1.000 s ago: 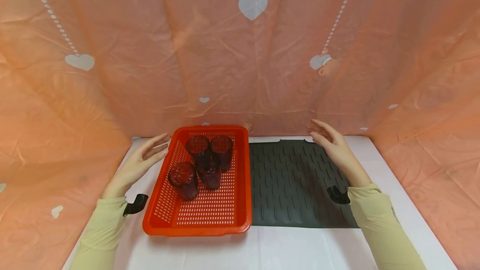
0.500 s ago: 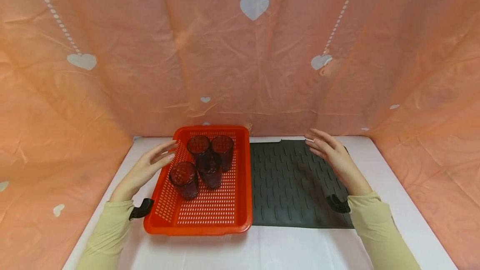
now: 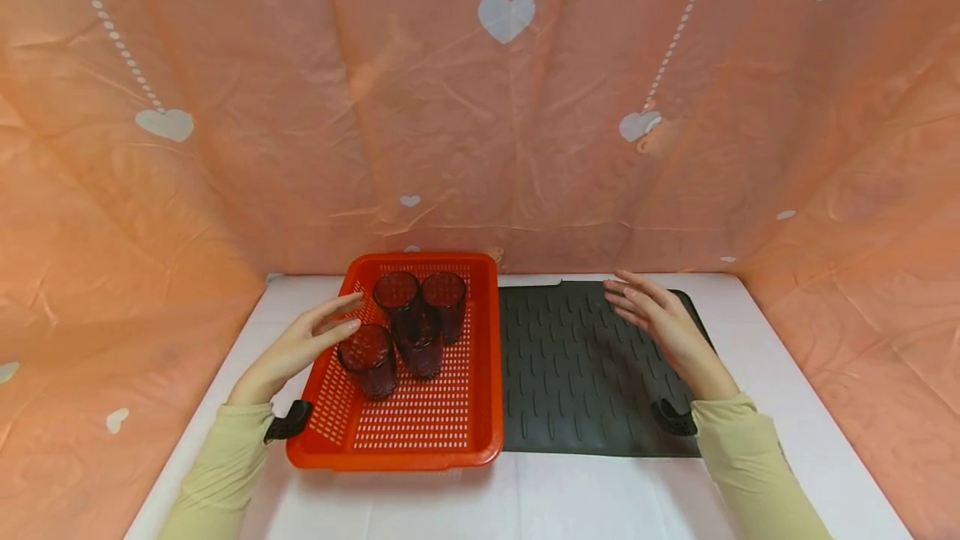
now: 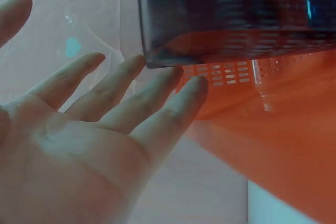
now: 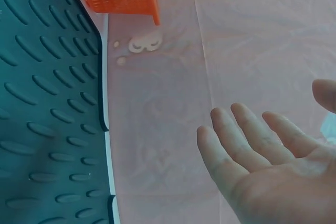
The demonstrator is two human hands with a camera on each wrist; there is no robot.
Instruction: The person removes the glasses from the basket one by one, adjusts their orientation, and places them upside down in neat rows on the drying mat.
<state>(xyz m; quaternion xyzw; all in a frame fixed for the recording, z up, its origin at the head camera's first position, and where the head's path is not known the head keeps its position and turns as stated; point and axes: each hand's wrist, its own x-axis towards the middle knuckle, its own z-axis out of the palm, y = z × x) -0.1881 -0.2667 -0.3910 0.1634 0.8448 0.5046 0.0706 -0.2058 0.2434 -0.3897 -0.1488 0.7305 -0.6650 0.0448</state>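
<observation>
Left hand [image 3: 295, 347], fingers outstretched, has moved to the front glass [image 3: 372, 367], seemingly within reach; right hand [image 3: 667, 330] hovers empty, fingers extended.

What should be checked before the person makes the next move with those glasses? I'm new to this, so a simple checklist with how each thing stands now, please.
1. Left hand free: ok, it holds nothing and its fingers are extended.
2. Right hand free: ok, it holds nothing either.
3. Front-left glass gripped: not ok, the fingers are near it but not curled round it; whether they touch it, cannot tell.
4. Glasses inside the red basket: ok, four show there.
5. Glasses clear of one another: cannot tell, some overlap in the head view.
6. Dark mat beside the basket: ok, on its right.
</observation>
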